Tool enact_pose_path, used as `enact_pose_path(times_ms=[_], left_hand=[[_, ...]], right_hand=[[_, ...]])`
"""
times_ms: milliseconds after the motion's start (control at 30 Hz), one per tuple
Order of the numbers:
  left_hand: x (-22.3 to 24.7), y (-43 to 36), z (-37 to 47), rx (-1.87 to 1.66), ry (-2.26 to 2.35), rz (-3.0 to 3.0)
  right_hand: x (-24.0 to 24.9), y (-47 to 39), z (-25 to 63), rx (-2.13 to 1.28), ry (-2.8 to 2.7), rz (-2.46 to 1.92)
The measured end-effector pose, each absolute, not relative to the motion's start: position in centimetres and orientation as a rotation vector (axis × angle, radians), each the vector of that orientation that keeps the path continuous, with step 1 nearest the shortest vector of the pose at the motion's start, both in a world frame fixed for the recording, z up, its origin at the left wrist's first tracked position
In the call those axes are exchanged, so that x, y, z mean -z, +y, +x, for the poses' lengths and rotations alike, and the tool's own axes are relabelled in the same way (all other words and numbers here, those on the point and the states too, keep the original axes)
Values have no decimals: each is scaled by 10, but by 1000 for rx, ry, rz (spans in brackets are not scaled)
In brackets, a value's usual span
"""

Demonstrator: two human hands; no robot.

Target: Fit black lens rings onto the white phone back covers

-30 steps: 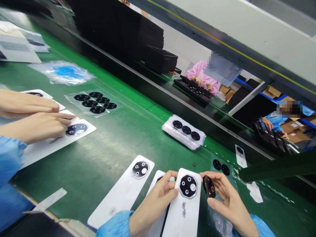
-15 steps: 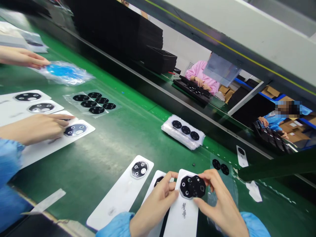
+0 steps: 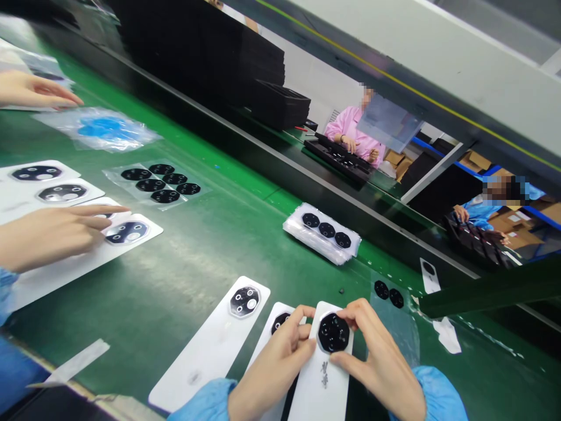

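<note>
My left hand point(image 3: 277, 363) grips the left edge of a white phone back panel point(image 3: 321, 383) between thumb and fingers. Over the panel's camera area lies a black octagonal camera sticker point(image 3: 333, 333), its outline nearly matching the octagon beneath. My right hand point(image 3: 380, 361) pinches the sticker's right side, thumb at the lower edge and fingertips at the upper. A second phone panel point(image 3: 268, 345) is partly hidden behind my left hand. Further left lies another phone panel point(image 3: 210, 345) with a bare camera area. To the right, a clear sheet point(image 3: 394, 330) carries two more black stickers.
A stack of sticker sheets point(image 3: 322, 248) sits ahead on the green bench point(image 3: 197, 251). At left, a co-worker's hands point(image 3: 56, 237) are over several white panels point(image 3: 26, 292), near another sticker sheet point(image 3: 160, 186). A green post point(image 3: 491, 292) slants in at right.
My right hand has moved left with the black sticker, which now covers the panel's camera area instead of overlapping half of it. The co-worker's far hand has drawn slightly left from the blue-and-clear plastic.
</note>
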State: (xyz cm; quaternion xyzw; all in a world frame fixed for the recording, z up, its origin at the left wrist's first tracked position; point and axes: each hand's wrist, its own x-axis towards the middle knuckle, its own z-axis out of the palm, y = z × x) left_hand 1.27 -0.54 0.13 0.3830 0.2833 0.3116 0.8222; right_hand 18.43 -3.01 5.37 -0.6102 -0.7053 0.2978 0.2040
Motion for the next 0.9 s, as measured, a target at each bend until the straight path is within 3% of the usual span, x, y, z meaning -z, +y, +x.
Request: enact_pose_path(times_ms=[900], left_hand=[[1, -6, 13, -665, 583, 820]], right_hand=[[-57, -27, 183, -829, -2080, -1817]])
